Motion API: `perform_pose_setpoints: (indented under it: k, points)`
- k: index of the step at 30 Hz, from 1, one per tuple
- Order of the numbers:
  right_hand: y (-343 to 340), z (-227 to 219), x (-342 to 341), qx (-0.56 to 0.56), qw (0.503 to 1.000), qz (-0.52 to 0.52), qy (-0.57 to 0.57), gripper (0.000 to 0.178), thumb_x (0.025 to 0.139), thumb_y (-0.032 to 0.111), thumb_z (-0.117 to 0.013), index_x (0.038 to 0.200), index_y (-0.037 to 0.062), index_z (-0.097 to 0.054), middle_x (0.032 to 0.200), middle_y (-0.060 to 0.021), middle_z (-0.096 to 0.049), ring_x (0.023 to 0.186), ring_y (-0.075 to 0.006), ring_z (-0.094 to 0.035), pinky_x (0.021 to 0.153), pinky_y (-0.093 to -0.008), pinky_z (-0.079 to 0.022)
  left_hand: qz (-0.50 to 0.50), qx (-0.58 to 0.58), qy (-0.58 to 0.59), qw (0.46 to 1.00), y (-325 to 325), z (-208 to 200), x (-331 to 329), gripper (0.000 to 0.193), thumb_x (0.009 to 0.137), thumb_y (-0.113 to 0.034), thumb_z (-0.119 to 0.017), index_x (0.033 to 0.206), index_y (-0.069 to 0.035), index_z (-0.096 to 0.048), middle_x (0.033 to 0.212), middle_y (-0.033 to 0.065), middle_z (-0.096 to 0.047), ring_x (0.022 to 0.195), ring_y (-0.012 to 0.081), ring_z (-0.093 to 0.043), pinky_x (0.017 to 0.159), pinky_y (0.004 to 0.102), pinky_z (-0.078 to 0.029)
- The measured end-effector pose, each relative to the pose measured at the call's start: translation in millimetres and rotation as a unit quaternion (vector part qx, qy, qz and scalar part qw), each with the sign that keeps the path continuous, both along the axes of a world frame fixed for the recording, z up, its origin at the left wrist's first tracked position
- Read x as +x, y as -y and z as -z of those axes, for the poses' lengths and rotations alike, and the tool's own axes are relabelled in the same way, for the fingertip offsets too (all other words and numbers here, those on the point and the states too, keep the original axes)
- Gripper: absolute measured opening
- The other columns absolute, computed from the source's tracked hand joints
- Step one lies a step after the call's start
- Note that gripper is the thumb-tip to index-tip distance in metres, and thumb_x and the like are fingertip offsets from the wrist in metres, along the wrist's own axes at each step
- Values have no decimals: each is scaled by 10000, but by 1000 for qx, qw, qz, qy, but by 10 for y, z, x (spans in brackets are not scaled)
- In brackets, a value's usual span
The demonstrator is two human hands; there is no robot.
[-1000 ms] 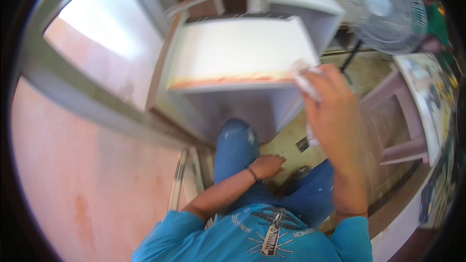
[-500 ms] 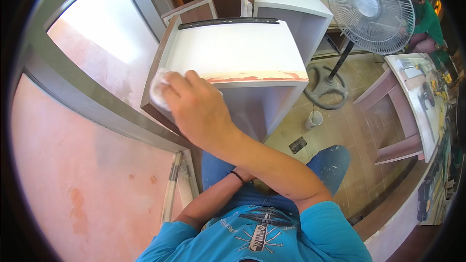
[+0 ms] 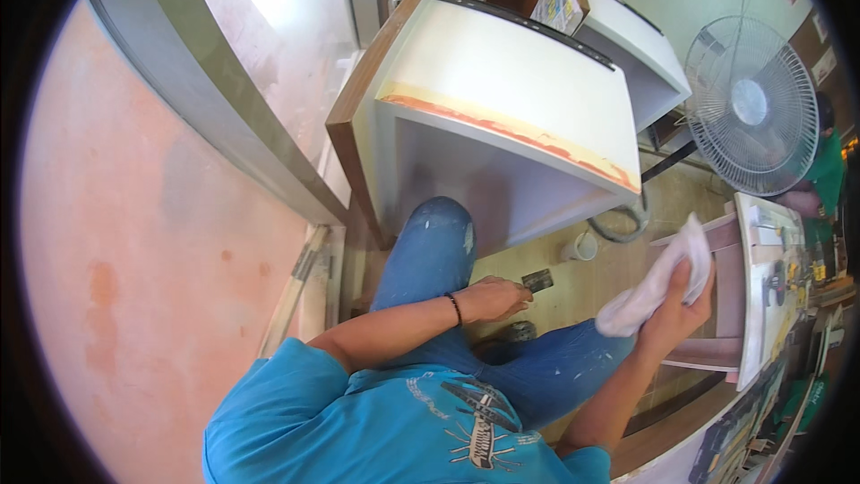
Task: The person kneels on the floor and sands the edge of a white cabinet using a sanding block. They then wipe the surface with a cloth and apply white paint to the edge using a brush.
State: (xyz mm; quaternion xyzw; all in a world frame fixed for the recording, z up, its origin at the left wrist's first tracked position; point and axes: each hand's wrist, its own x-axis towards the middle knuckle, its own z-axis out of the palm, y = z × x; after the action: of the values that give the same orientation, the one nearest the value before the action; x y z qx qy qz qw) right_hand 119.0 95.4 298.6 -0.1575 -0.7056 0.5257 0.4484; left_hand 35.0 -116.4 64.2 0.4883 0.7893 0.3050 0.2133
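Maybe getting white cloth (image 3: pixel 640 298) ready, pinched in right hand (image 3: pixel 674 315), with left hand (image 3: pixel 489 299) loose and half open; next, perhaps rub orange smear (image 3: pixel 520 134) along near edge of drawer (image 3: pixel 515 58)

The floor (image 3: pixel 609 282) is tan and tiled, with thin joint lines; a small white cup (image 3: pixel 584 247) stands upright on it; a flat, dark rectangular piece (image 3: pixel 537 280) lies near the cup, apart from it; a grey ring-shaped fan base (image 3: pixel 638 222) rests just beyond the cup, partly hidden; at the right a table (image 3: pixel 751 305) with a pale, stained top and pinkish-brown legs carries a dark tool (image 3: pixel 778 282), yellow pieces (image 3: pixel 817 271) and smaller items too indistinct to tell.
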Motion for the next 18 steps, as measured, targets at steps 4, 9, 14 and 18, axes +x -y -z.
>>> perform_pose_setpoints:
  k: [4,9,14,18]
  points:
    - [-88,361,185,-48,994,-97,16,347,994,141,-772,1271,-34,-657,1196,-46,-669,1106,-151,-618,996,-302,-496,-87,182,96,975,-115,-388,-32,325,1084,-272,-601,1308,-57,-697,1183,181,-746,1041,339,-739,925,456,-570]
    - [348,871,202,-45,959,-269,81,351,957,125,-785,1259,0,-655,1316,-117,-622,1255,-233,-586,1090,-364,-454,-123,353,301,878,167,-731,136,503,1113,-256,-578,1556,-39,-485,1325,129,-681,1191,235,-670,1040,416,-514]
    - [868,1102,20,0,937,-349,27,464,976,343,-758,1312,35,-672,1533,-216,-494,1419,-331,-485,1172,-456,-378,-212,441,299,819,192,-989,526,570,1064,-187,-656,1559,-5,-441,1433,115,-595,1293,179,-574,1117,351,-446]
    - [567,918,-184,125,940,-318,16,616,965,486,-748,1371,31,-663,1579,-219,-477,1391,-333,-517,1111,-466,-417,-321,441,6,838,655,-1507,233,601,1035,-158,-652,1552,50,-428,1417,168,-607,1310,242,-592,1106,404,-474]
